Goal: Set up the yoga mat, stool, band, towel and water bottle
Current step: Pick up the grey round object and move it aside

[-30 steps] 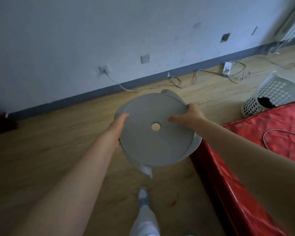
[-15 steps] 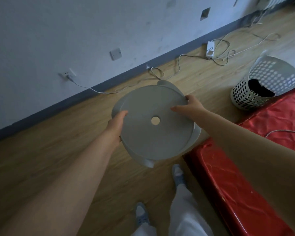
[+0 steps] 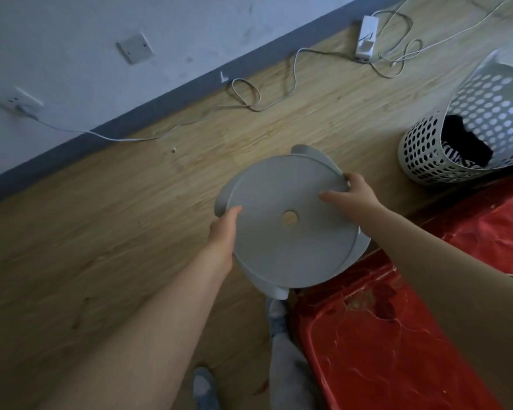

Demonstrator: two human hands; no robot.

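Note:
A grey round plastic stool (image 3: 288, 253) with a small hole in the middle of its seat is held above the wooden floor, seat up. My left hand (image 3: 222, 232) grips the seat's left rim. My right hand (image 3: 353, 196) grips the rim at the upper right, thumb on the seat. Its legs show only as grey stubs at the top, left and bottom. A shiny red mat (image 3: 397, 344) lies on the floor just right of the stool. Band, towel and water bottle are out of view.
A white perforated basket (image 3: 427, 155) with dark cloth inside lies tipped at the right. White cables (image 3: 249, 96) and a power adapter (image 3: 366, 37) trail along the wall's dark skirting. My feet (image 3: 276, 318) stand on the wood floor (image 3: 116, 232) beside the mat's edge.
The view has tilted down and shifted right; the wall has receded and the basket looms larger. Both hands keep hold of the stool, which has come over the red mat's corner.

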